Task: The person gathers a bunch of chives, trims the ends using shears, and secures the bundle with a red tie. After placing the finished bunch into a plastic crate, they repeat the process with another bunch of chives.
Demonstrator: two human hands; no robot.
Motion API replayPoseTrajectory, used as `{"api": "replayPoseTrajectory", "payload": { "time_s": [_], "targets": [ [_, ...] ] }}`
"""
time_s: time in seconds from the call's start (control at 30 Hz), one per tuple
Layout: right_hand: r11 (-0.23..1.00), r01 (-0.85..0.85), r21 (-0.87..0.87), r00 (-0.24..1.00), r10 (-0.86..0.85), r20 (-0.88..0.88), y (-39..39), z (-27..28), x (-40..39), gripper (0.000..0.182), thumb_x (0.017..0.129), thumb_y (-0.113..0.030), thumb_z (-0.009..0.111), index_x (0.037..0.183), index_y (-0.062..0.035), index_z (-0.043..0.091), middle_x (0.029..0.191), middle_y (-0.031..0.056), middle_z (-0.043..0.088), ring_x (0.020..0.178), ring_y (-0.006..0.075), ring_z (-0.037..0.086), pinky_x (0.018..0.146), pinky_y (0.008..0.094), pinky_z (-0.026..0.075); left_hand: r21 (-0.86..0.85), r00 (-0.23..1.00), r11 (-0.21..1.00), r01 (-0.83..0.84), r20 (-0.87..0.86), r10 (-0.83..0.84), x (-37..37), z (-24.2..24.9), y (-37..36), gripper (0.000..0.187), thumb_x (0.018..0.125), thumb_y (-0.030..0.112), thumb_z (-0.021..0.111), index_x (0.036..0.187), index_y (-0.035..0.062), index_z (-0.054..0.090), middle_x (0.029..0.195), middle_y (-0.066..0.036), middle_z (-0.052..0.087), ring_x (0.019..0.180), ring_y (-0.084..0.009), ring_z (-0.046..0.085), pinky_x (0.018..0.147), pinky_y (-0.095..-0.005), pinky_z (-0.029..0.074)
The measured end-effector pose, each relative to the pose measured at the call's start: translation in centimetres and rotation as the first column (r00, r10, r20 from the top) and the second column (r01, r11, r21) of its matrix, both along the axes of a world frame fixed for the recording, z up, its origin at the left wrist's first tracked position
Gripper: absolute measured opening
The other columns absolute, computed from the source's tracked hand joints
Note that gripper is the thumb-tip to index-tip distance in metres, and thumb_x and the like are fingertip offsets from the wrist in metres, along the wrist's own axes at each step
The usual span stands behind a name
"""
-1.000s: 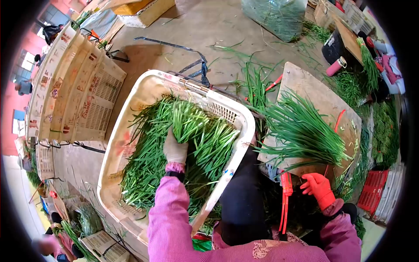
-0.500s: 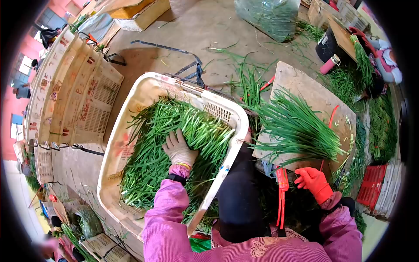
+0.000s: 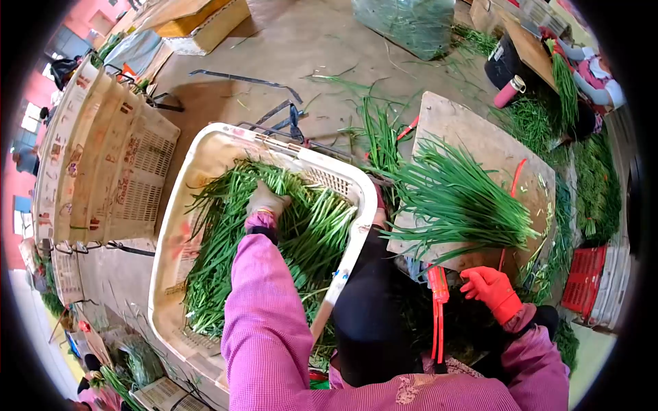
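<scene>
A white plastic crate (image 3: 329, 161) holds a heap of loose garlic chives (image 3: 219, 260), their pale cut ends toward the right side. My left hand (image 3: 267, 201), in a grey glove, is sunk into the chives near the crate's far side; its fingers are bent around some stalks and partly hidden. My right hand (image 3: 491, 291), in a red glove, hovers beside my right leg with curled fingers and nothing visible in them. Just left of it hangs a bundle of red ties (image 3: 439, 301). Beyond it, a pile of chives (image 3: 473, 198) lies on a wooden board (image 3: 439, 116).
Stacked white crates (image 3: 103, 157) stand to the left. A plastic-wrapped bale (image 3: 404, 27) sits at the back. On the right are a pink flask (image 3: 509, 91), a co-worker (image 3: 596, 75) with chives, and a red crate (image 3: 584, 277). Loose stalks litter the floor.
My left hand has moved farther into the crate, from lying spread on the chives to bent in among them. The stalks there are pushed about. My right hand has barely moved.
</scene>
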State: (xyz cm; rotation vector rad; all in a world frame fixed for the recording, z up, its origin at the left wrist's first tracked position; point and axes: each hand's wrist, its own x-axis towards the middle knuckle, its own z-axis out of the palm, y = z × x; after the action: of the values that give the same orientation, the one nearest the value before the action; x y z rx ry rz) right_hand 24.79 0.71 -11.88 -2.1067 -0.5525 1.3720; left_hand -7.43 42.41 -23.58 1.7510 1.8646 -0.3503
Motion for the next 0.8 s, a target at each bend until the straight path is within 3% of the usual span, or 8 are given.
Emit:
{"api": "replayPoseTrajectory", "payload": {
  "time_s": [0.13, 0.2, 0.27, 0.3, 0.4, 0.57, 0.73, 0.8],
  "targets": [
    [1.000, -0.011, 0.018, 1.000, 0.011, -0.019, -0.2, -0.6, 0.2, 0.028, 0.099, -0.026, 0.048, 0.112, -0.0063, 0.064, 0.084, 0.0090, 0.071, 0.065, 0.0138, 0.066, 0.055, 0.0234, 0.050, 0.078, 0.909, 0.965, 0.249, -0.363, -0.206, 2.5, 0.1, -2.5, 0.098, 0.067, 0.056, 0.077, 0.142, 0.0095, 0.033, 0.148, -0.015, 0.035, 0.134, -0.0296, 0.039, 0.111, -0.0416, 0.029],
    [1.000, -0.018, 0.016, 1.000, 0.018, -0.021, 0.0, -0.7, -0.2, 0.028, 0.099, -0.026, 0.049, 0.112, -0.0063, 0.064, 0.085, 0.0090, 0.071, 0.066, 0.0138, 0.066, 0.055, 0.0233, 0.050, 0.146, 0.927, 0.960, 0.239, -0.329, -0.181, 2.4, 0.1, -3.0, 0.096, 0.066, 0.052, 0.079, 0.140, 0.0093, 0.034, 0.142, -0.015, 0.044, 0.130, -0.0297, 0.044, 0.113, -0.0430, 0.023],
    [1.000, -0.023, 0.019, 1.000, 0.024, -0.017, 0.3, -0.5, -0.4, 0.028, 0.099, -0.026, 0.049, 0.112, -0.0063, 0.063, 0.085, 0.0090, 0.071, 0.066, 0.0138, 0.066, 0.055, 0.0233, 0.050, -0.072, 0.976, 0.991, 0.110, -0.181, -0.121, 2.6, 0.6, -2.1, 0.094, 0.065, 0.047, 0.081, 0.138, 0.0100, 0.035, 0.134, -0.014, 0.052, 0.124, -0.0286, 0.051, 0.110, -0.0418, 0.031],
    [0.999, -0.031, 0.021, 0.999, 0.032, -0.018, 0.5, -0.3, -0.4, 0.028, 0.099, -0.026, 0.049, 0.112, -0.0063, 0.063, 0.085, 0.0090, 0.071, 0.066, 0.0138, 0.067, 0.056, 0.0232, 0.050, -0.018, 0.987, 0.999, 0.049, -0.150, -0.051, 2.5, 0.4, -2.1, 0.083, 0.065, 0.039, 0.081, 0.132, 0.0077, 0.042, 0.124, -0.016, 0.060, 0.116, -0.0297, 0.058, 0.102, -0.0399, 0.041],
    [0.999, -0.025, 0.038, 0.999, 0.026, -0.024, 0.7, -0.3, -0.4, 0.028, 0.099, -0.026, 0.049, 0.113, -0.0062, 0.063, 0.085, 0.0091, 0.071, 0.067, 0.0139, 0.067, 0.056, 0.0230, 0.050, -0.028, 0.995, 0.997, 0.075, -0.067, -0.077, 1.5, 0.4, -1.8, 0.070, 0.067, 0.035, 0.079, 0.124, 0.0044, 0.050, 0.119, -0.020, 0.062, 0.110, -0.0322, 0.060, 0.094, -0.0389, 0.048],
    [0.998, -0.022, 0.051, 0.999, 0.023, -0.022, 0.7, -0.3, -0.1, 0.028, 0.099, -0.026, 0.049, 0.112, -0.0062, 0.064, 0.084, 0.0087, 0.071, 0.066, 0.0135, 0.067, 0.056, 0.0226, 0.049, 0.232, 0.976, 0.969, -0.084, 0.216, 0.033, -1.9, -2.6, -3.2, 0.061, 0.066, 0.033, 0.074, 0.114, 0.0006, 0.053, 0.104, -0.024, 0.065, 0.099, -0.0375, 0.063, 0.089, -0.0408, 0.048],
    [0.991, -0.062, 0.121, 0.998, 0.058, 0.034, 3.7, 0.7, -0.4, 0.025, 0.097, -0.023, 0.052, 0.109, -0.0052, 0.064, 0.080, 0.0064, 0.070, 0.064, 0.0119, 0.065, 0.054, 0.0220, 0.048, 0.326, 0.808, 0.874, -0.361, 0.577, 0.119, -8.0, -4.2, -4.8, 0.077, 0.066, 0.032, 0.077, 0.127, -0.0036, 0.047, 0.109, -0.024, 0.064, 0.102, -0.0361, 0.062, 0.089, -0.0382, 0.047],
    [0.991, -0.060, 0.119, 0.998, 0.059, 0.014, 6.5, 2.6, -1.7, 0.024, 0.096, -0.021, 0.055, 0.111, -0.0048, 0.064, 0.085, 0.0078, 0.070, 0.069, 0.0113, 0.065, 0.058, 0.0235, 0.050, 0.315, 0.609, 0.848, -0.426, 0.793, 0.011, -9.9, -3.6, -6.0, 0.070, 0.067, 0.021, 0.080, 0.125, -0.0038, 0.049, 0.108, -0.019, 0.065, 0.095, -0.0285, 0.063, 0.086, -0.0346, 0.048]
  ]
}}
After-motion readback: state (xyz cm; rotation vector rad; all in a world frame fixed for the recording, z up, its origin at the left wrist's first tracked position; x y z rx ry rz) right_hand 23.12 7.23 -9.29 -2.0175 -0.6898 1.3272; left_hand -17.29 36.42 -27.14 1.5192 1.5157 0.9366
